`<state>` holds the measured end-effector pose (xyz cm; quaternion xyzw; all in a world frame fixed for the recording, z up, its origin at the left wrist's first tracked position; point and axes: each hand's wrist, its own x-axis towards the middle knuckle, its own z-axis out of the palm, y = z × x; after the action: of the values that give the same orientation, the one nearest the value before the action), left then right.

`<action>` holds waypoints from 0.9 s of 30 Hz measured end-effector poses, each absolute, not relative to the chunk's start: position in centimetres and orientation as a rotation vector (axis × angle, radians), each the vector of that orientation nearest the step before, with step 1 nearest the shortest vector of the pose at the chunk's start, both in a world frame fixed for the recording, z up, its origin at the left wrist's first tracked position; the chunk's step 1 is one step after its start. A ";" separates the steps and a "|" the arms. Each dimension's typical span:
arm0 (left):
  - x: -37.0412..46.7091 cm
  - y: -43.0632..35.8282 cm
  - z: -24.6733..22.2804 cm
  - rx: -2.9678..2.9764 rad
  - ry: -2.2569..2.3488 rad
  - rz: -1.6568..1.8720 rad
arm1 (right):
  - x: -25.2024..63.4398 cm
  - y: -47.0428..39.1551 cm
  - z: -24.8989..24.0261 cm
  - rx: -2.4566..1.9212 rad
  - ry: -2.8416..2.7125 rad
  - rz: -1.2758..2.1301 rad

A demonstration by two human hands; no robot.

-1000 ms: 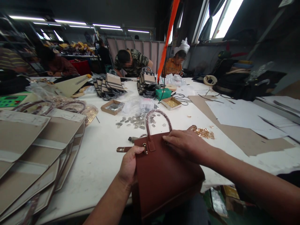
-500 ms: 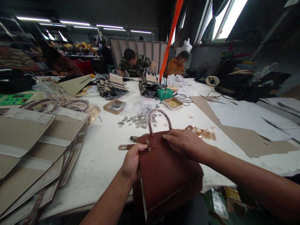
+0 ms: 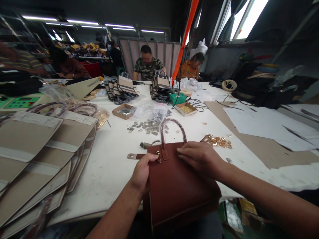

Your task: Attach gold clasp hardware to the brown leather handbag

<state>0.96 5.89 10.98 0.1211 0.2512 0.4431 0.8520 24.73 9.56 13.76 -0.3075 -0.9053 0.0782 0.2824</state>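
A brown handbag (image 3: pixel 179 186) with a plastic-wrapped handle (image 3: pixel 174 123) leans at the table's front edge, tilted toward me. My left hand (image 3: pixel 142 171) grips its left side, the thumb lying beside a small metal clasp (image 3: pixel 158 157). A strap with a metal end (image 3: pixel 133 156) sticks out to the left of the bag. On the upper right of the bag's front, my right hand (image 3: pixel 199 157) has its fingers pressed together at a small shiny fitting, mostly hidden by the fingertips.
Stacked beige bag panels (image 3: pixel 32 142) cover the left side of the table. Loose silver plates (image 3: pixel 149 126), gold pieces (image 3: pixel 220 142) and a box of gold parts (image 3: pixel 186 109) lie beyond the bag. White sheets (image 3: pixel 264 124) are at right. People sit across the table.
The whole view has shifted slightly, with the bag a little lower and to the right. The person in camouflage across the table has raised their head. Both hands stay on the bag.
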 end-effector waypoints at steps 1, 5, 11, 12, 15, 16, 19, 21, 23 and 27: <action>1.0 5.8 10.9 0.258 0.526 0.928 | 24.7 9.5 13.7 -0.806 -2.442 0.198; 1.2 5.5 10.4 0.272 0.546 0.931 | 24.7 9.3 13.6 -0.805 -2.488 0.178; 1.2 5.2 10.5 0.270 0.554 0.951 | 24.5 8.8 14.0 -0.842 -2.513 0.146; 1.3 5.1 10.7 0.270 0.548 0.954 | 24.5 8.8 14.0 -0.868 -2.463 0.150; 1.9 5.0 11.2 0.277 0.539 0.986 | 23.9 8.5 13.4 -0.969 -2.341 0.060; 2.2 4.9 11.3 0.276 0.541 0.994 | 23.7 8.5 13.1 -0.996 -2.333 0.017; 2.3 5.0 11.6 0.264 0.565 1.027 | 23.2 8.1 12.3 -1.040 -2.321 0.026; 1.8 5.1 12.0 0.269 0.576 1.065 | 23.1 7.8 12.4 -1.073 -2.242 0.117; 0.7 5.3 12.8 0.281 0.563 1.108 | 23.3 7.3 13.0 -1.086 -2.138 0.138; -1.6 5.2 16.6 0.322 0.530 1.278 | 23.3 5.7 15.4 -1.048 -1.986 -0.110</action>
<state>-1.55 5.23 16.58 0.1477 0.2432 0.5866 0.7582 23.26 5.69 15.43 -0.4204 -0.7966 -0.0441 0.4321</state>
